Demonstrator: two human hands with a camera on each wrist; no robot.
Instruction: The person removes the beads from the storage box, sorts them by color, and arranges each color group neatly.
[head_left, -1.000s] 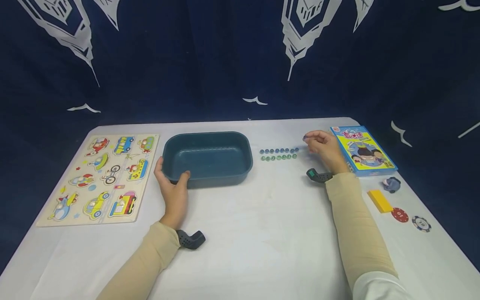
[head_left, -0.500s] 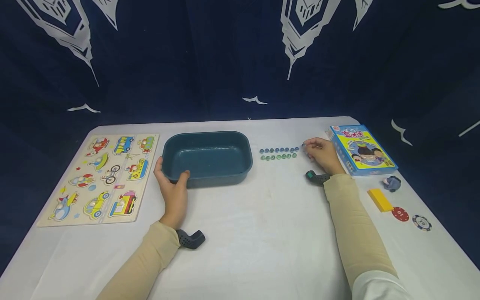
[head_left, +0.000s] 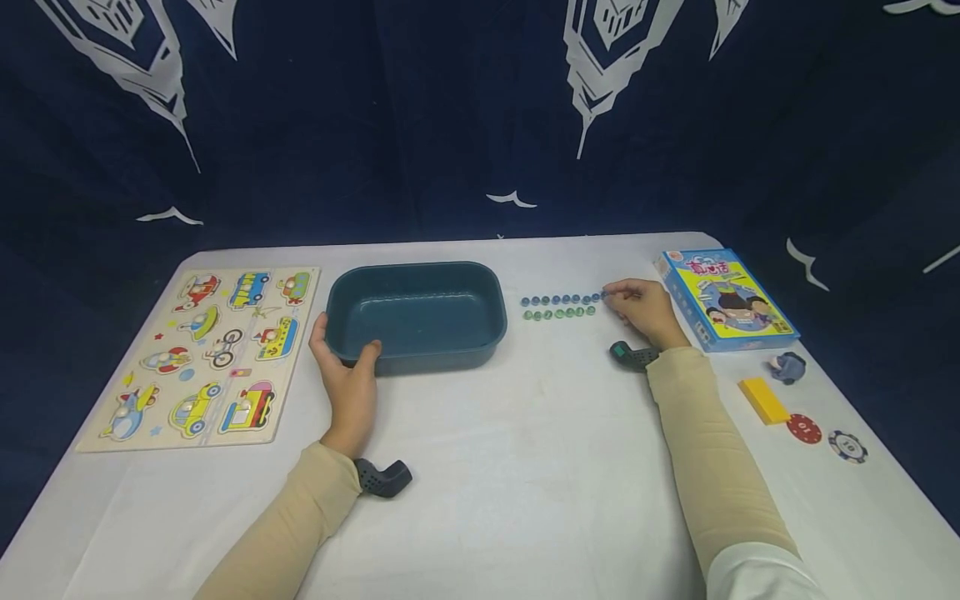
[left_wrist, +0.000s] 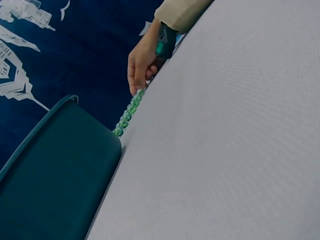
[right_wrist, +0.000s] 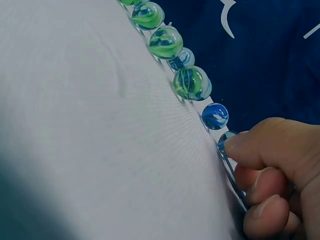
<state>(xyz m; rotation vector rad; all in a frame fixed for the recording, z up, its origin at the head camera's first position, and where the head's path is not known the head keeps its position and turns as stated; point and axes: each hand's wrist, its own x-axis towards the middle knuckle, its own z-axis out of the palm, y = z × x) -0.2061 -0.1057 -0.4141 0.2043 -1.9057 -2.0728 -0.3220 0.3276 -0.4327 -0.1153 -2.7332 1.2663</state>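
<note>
My left hand (head_left: pixel 349 396) holds the dark teal plastic basin (head_left: pixel 442 361) by its front left corner, thumb over the rim. Two rows of glass marbles lie right of the basin: a blue row (head_left: pixel 556 299) behind a green row (head_left: pixel 558 314). At the right end of the blue row, my right hand (head_left: pixel 647 310) pinches a marble (right_wrist: pixel 224 142), its thumb covering part of it. A blue marble (right_wrist: pixel 215 116) sits just beside that one in the right wrist view. From the left wrist view, the basin wall (left_wrist: pixel 60 170) fills the lower left, and the left fingers are out of sight.
A wooden vehicle puzzle board (head_left: pixel 202 358) lies on the left. On the right are a blue and yellow box (head_left: pixel 731 300), a small bluish-grey object (head_left: pixel 787 367), a yellow block (head_left: pixel 763 401), a red chip (head_left: pixel 804 429) and a black-and-white chip (head_left: pixel 847 447). Dark blue curtain hangs behind the white table.
My right hand has come down and slightly left, bringing the marble to the end of the blue row. The left hand and basin have stayed put.
</note>
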